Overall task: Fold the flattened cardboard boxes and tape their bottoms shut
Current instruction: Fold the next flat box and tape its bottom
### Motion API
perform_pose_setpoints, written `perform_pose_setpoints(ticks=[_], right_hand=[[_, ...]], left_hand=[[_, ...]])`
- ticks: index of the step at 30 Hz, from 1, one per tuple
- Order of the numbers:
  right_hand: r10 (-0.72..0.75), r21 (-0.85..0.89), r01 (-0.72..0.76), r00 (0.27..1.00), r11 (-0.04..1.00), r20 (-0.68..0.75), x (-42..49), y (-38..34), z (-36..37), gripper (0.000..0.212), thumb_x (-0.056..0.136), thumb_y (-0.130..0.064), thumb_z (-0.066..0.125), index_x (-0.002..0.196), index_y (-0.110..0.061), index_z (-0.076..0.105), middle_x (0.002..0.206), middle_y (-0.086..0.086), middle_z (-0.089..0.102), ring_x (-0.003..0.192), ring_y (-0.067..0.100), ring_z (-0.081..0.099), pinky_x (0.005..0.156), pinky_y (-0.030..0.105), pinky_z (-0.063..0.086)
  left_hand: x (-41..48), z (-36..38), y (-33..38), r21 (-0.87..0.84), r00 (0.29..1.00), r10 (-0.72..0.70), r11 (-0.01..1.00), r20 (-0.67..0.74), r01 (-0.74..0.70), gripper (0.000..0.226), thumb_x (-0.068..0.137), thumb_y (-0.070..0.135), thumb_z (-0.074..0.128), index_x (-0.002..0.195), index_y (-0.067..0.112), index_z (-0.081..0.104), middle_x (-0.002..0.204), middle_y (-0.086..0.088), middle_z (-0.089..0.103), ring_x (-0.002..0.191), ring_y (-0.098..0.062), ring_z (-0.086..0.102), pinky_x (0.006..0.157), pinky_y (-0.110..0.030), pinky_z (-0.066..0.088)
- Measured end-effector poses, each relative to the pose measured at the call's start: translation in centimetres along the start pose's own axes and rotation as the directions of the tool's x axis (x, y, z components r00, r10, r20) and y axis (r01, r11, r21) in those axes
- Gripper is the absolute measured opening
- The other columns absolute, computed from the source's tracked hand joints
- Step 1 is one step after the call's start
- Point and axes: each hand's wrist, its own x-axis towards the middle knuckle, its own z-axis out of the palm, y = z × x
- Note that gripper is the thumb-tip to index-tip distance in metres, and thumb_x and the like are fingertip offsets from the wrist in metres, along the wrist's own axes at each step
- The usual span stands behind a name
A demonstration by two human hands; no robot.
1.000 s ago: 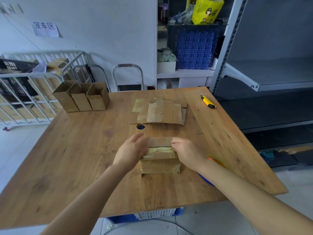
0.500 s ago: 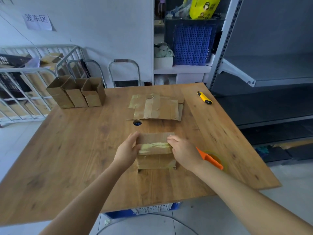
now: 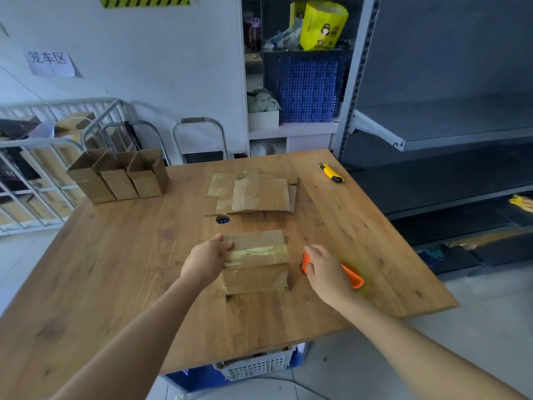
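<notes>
A small cardboard box point(image 3: 256, 264) stands bottom-up in the middle of the wooden table point(image 3: 115, 269), its flaps closed under old shiny tape. My left hand point(image 3: 206, 259) grips the box's left top edge. My right hand point(image 3: 324, 269) has closed on the orange tape dispenser point(image 3: 353, 275) just right of the box, with the tape roll partly hidden behind it. A pile of flattened boxes point(image 3: 253, 193) lies farther back. Three folded boxes point(image 3: 121, 176) stand open-topped in a row at the far left.
A yellow utility knife point(image 3: 331, 172) lies near the far right corner. A small round hole point(image 3: 222, 219) pierces the table before the flat pile. Grey shelving point(image 3: 432, 134) stands to the right, metal cage carts point(image 3: 37, 168) to the left, a white crate point(image 3: 256, 366) below the near edge.
My right hand left the box's right top edge and moved right onto the orange tape dispenser. My left hand stays on the box. The camera view tilted up slightly.
</notes>
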Motion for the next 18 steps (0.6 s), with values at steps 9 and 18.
perform_pose_setpoints(ticks=[9, 18], right_hand=[[0.14, -0.364, -0.062, 0.971, 0.929, 0.193, -2.9, 6.5, 1.9, 0.071, 0.094, -0.037, 0.057, 0.151, -0.013, 0.021, 0.127, 0.005, 0.055, 0.113, 0.02, 0.054, 0.092, 0.03, 0.046], [0.167, -0.208, -0.128, 0.969, 0.97, 0.183, -1.6, 6.1, 0.7, 0.065, 0.097, -0.02, 0.052, 0.153, -0.026, 0.019, 0.124, -0.001, 0.061, 0.108, 0.019, 0.058, 0.091, 0.029, 0.044]], left_hand=[[0.4, -0.1, 0.2, -0.039, 0.999, -0.028, 0.999, -0.036, 0.027, 0.04, 0.095, 0.006, 0.05, 0.128, 0.026, 0.061, 0.151, 0.004, 0.039, 0.121, -0.023, 0.056, 0.093, -0.031, 0.05], [-0.1, -0.3, 0.4, -0.043, 0.999, -0.006, 0.999, -0.041, 0.004, 0.036, 0.098, 0.014, 0.049, 0.132, 0.025, 0.058, 0.152, 0.003, 0.036, 0.127, -0.022, 0.051, 0.094, -0.027, 0.045]])
